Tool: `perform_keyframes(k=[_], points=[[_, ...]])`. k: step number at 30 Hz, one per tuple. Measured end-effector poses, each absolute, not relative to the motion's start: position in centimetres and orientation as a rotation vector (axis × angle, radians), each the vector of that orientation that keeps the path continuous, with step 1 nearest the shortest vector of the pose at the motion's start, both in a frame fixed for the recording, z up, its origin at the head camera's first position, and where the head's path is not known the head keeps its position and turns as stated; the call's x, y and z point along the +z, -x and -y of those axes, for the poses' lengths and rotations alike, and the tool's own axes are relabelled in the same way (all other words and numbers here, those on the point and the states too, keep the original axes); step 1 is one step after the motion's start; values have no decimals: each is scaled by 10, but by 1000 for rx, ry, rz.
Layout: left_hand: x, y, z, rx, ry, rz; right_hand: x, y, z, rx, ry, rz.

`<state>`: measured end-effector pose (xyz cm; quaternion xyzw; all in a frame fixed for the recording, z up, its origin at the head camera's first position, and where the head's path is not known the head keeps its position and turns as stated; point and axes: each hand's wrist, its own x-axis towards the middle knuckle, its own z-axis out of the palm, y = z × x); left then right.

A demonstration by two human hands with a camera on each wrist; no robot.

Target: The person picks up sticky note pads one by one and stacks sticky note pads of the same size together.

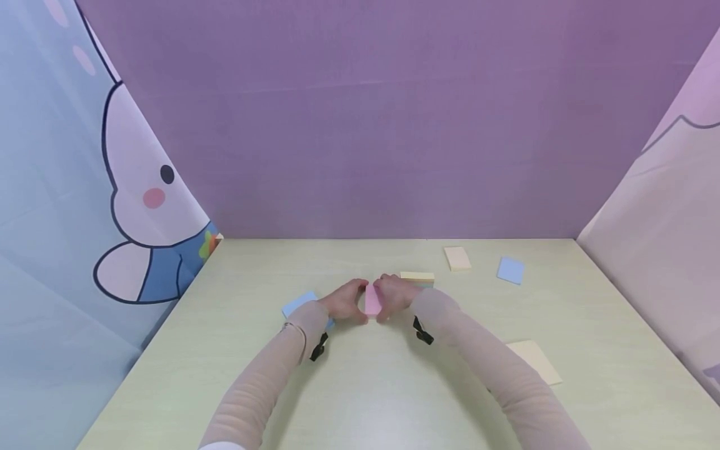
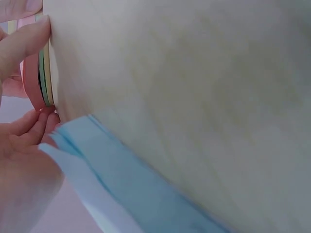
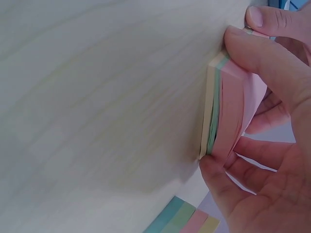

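Observation:
A small stack of sticky note pads (image 1: 372, 302), pink on top, stands on the table between the two hands. Green and cream layers show beneath the pink in the right wrist view. My left hand (image 1: 344, 302) grips its left side with thumb and fingers. From the right, my right hand (image 1: 396, 294) pinches the same stack, thumb on the near end and fingers on the far end (image 3: 243, 102). Just left of the left wrist lies a blue sticky pad (image 1: 299, 304), partly covered by the sleeve; its loose sheets (image 2: 131, 170) loom large in the left wrist view.
Close behind the right hand stands another layered stack (image 1: 417, 277), yellow on top. Farther right lie a small cream pad (image 1: 457, 258) and a blue pad (image 1: 510, 270). A larger cream pad (image 1: 535, 360) is partly under the right forearm. A purple cloth (image 1: 394, 137) backs the table.

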<state>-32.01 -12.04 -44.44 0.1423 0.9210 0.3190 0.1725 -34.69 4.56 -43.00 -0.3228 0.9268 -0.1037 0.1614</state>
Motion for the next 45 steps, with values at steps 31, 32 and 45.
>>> perform_keyframes(k=[31,32,45], points=[[-447,323,118,888,-390,-2626,-428,345,-45,-259,896,-2649],[-446,322,118,892,-390,-2627,-428,345,-45,-264,897,-2648],[-446,322,118,908,-370,-2611,-430,345,-48,-361,932,-2626]])
